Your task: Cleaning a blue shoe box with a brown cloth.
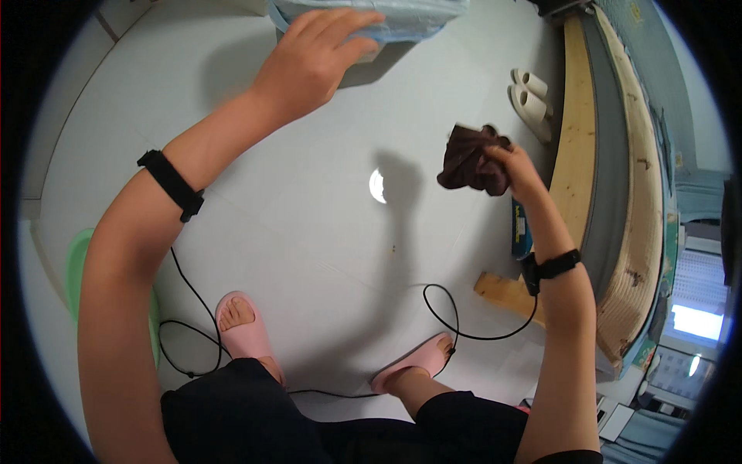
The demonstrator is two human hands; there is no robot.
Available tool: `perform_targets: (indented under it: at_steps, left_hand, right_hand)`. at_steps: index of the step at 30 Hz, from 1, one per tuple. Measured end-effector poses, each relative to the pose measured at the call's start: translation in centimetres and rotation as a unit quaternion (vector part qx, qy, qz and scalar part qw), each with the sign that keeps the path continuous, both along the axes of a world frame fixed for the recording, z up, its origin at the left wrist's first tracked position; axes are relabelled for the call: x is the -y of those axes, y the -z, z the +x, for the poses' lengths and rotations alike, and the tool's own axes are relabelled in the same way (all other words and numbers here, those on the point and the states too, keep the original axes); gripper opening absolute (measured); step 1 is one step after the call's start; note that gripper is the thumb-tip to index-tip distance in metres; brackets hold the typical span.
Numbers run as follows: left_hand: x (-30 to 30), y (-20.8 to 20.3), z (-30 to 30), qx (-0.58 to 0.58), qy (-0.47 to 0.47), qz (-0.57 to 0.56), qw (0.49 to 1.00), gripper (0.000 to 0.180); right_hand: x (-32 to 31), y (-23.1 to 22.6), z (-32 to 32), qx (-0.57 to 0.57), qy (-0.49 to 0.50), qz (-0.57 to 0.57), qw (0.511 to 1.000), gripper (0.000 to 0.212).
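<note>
A crumpled dark brown cloth (468,164) is bunched in my right hand (516,164), which holds it above the floor, to the right of the middle. Its thumb shows against the fabric; the other fingers are mostly hidden. My left hand (313,58) reaches to the far side with its fingers stretched out and nothing in them. Just beyond it is a light blue, shiny cover (421,19) over something cut off by the upper edge. Whether my fingertips touch this cover I cannot tell.
A wooden bed frame (573,116) with a mattress runs along the right. White slippers (530,100) and a dark blue box (521,228) lie beside it. A green basin (77,267) is at the left. Black cables (193,286) loop around my pink slippers (246,336).
</note>
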State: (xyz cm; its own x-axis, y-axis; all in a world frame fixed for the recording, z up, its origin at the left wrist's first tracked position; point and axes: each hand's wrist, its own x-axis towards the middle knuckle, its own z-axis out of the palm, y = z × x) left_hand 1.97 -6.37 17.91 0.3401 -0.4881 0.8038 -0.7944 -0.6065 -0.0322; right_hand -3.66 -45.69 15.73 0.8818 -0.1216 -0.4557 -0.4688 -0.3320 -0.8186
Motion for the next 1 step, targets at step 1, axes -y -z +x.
perform_targets:
  at_steps: [1]
  left_hand:
    - [0.14, 1.18, -0.56, -0.039, 0.03, 0.022, 0.999, 0.03]
  right_hand:
    - [1.69, 3.14, -1.06, 0.005, -0.027, -0.031, 0.999, 0.053]
